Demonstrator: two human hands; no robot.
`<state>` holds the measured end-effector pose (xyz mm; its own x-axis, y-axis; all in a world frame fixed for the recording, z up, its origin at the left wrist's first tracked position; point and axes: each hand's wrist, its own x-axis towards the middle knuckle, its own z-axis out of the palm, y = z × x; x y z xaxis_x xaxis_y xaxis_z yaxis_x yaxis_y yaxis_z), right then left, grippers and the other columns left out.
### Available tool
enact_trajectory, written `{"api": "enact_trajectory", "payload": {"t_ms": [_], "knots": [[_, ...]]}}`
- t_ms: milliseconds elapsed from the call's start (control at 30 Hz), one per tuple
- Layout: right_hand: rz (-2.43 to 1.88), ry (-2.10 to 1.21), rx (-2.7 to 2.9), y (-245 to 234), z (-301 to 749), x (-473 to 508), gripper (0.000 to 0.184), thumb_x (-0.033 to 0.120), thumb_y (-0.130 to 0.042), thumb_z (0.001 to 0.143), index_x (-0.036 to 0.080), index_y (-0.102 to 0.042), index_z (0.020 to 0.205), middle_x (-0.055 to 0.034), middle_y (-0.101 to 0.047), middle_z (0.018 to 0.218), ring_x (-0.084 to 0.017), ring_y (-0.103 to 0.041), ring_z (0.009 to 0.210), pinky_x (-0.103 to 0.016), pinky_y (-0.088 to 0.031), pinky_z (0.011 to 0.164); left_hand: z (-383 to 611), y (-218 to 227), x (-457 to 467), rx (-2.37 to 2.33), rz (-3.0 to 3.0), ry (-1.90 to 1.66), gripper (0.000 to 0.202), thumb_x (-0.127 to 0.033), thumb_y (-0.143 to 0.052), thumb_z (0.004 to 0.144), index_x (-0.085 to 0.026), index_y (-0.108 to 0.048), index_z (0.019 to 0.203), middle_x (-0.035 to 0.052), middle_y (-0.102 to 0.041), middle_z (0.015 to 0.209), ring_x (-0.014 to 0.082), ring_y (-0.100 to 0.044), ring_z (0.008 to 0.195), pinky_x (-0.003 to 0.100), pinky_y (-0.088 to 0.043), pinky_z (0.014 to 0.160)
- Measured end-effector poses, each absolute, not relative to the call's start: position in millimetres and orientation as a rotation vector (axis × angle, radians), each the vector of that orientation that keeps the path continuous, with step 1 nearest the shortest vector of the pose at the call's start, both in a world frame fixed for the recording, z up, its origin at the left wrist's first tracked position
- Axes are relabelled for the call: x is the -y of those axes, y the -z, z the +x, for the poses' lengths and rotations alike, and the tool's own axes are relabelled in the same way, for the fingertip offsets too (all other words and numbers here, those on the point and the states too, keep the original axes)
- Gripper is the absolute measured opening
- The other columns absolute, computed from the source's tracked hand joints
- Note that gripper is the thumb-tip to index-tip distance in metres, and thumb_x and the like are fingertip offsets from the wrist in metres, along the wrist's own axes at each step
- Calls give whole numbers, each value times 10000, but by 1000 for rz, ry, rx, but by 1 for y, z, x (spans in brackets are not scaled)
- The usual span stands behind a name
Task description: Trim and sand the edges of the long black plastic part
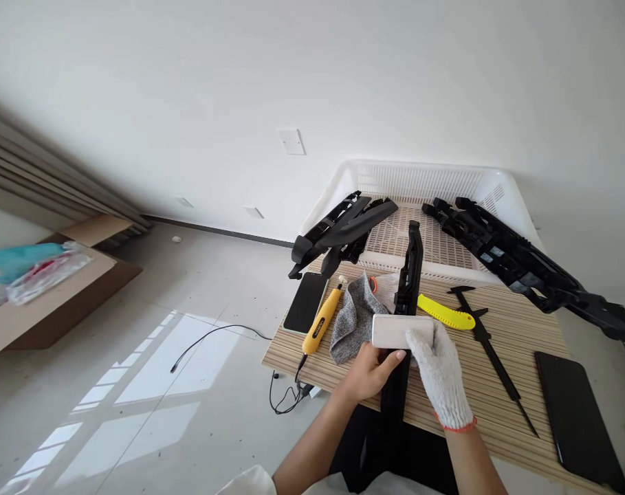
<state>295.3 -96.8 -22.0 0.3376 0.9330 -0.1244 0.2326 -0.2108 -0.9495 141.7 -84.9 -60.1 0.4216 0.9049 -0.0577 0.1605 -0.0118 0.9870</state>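
My bare left hand (373,371) grips a long black plastic part (411,268), with the thumb across it. The part stretches from the far side of the table toward my lap. A white cotton glove covers my right hand (436,364), which is closed on a white rectangular block (397,331). The block lies crosswise over the black part, just above my left thumb; whether it presses on the part I cannot tell. Beside my hands are a grey cloth (357,320), a yellow-handled cutter (446,313) and a yellow corded pen-shaped tool (322,322).
A white plastic basket (430,170) at the back holds several black parts (343,230), and others (518,258) jut over its right side. A black caliper (492,357) and two phones (306,302) (575,412) lie on the table. Cables (286,405) hang at the left edge.
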Motion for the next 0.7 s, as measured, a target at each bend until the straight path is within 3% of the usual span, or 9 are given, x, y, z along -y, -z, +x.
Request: {"api": "enact_trajectory", "payload": {"t_ms": [267,433,700], "knots": [[-1709,-962,1050,-4,282,88,428,498,-697,771,203,-653,1078,-79,-772,943,-284,-730,848,-359,-579,738,142,63,83,-976,1477,-849,450,-521,-594,927,-144,-699,1150,102,-755,1063,315,-597,1231,446,-445,1089],[-1577,-950,1058,-4,275,86,491,455,-710,764,210,-652,1185,-86,-773,1028,-307,-729,956,-399,-583,826,142,64,82,-979,1456,-866,479,-525,-585,931,-162,-664,1234,121,-735,1164,310,-583,1264,478,-410,1127],[-1539,-925,1044,-6,266,80,548,432,-694,776,225,-655,1282,-79,-767,1078,-321,-713,1028,-413,-580,826,143,55,79,-995,1488,-909,470,-533,-540,950,-151,-694,1178,135,-722,1198,331,-590,1237,475,-408,1107]]}}
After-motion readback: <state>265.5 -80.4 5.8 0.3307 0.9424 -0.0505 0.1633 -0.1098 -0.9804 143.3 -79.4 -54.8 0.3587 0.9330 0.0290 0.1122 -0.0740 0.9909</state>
